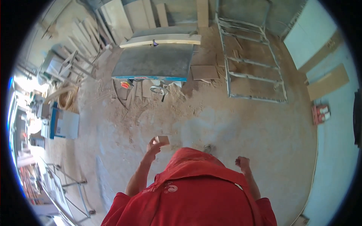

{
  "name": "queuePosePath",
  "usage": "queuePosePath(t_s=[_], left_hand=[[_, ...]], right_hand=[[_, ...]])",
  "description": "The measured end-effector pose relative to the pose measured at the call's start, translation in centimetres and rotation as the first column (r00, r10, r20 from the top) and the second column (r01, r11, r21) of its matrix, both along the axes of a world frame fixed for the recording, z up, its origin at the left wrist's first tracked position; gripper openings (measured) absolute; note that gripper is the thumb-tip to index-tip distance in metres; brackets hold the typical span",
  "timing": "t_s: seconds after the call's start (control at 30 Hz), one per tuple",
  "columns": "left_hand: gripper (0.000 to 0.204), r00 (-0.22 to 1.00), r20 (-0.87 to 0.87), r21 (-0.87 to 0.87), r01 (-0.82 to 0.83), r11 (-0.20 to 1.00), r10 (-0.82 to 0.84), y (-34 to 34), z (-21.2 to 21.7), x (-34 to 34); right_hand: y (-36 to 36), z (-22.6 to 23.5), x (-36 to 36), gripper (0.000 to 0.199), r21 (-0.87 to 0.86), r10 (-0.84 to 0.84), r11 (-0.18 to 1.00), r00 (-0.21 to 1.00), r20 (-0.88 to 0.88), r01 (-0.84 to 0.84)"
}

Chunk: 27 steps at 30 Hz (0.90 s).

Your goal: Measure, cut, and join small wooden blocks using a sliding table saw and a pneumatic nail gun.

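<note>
I stand on a sawdust-covered floor, looking down over my red shirt. My left hand is raised in front of me and holds a small pale wooden block between its fingers. My right hand hangs at my side, curled into a loose fist with nothing in it. Ahead of me stands a table saw with a grey top and a long pale board lying across its far side.
A grey metal ladder-like frame lies on the floor at the right. Boards and offcuts lean at the back and left. A flat wood piece lies beside the saw. White panels stand far right. Metal stands are at lower left.
</note>
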State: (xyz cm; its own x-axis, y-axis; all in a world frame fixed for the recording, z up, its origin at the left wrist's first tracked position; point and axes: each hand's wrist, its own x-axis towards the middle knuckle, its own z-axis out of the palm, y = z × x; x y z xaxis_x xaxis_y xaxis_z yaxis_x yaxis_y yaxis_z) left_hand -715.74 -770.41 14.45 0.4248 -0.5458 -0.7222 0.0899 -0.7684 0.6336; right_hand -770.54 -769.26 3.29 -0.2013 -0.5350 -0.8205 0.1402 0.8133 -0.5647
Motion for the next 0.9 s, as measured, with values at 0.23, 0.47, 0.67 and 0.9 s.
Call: queuePosePath(t_s=[0.23,0.47,0.67,0.9], left_hand=[[0.089,0.926,0.073,-0.259,-0.342,0.903,0.371,-8.0,1.4,-3.5],[0.076,0.81,-0.044,-0.573,-0.501,0.649,0.585,-26.2,6.3,-2.3],[0.076,0.809,-0.088,-0.731,-0.449,0.514,0.581,-43.1,7.7,-0.2],[0.078,0.924,-0.016,-0.859,-0.209,0.467,0.383,-61.6,9.5,0.0]], right_hand=[[-22.8,2.7,-1.0,0.02,-0.15,0.136,0.978,0.987,-0.083,-0.147],[-30.5,2.9,3.7,0.025,-0.063,0.393,0.916,0.918,-0.061,-0.396],[-34.9,2.8,3.0,0.025,0.06,0.442,0.897,0.879,-0.177,-0.439],[-31.7,-15.5,-11.0,0.021,-0.082,0.646,0.684,0.654,-0.394,-0.725]])
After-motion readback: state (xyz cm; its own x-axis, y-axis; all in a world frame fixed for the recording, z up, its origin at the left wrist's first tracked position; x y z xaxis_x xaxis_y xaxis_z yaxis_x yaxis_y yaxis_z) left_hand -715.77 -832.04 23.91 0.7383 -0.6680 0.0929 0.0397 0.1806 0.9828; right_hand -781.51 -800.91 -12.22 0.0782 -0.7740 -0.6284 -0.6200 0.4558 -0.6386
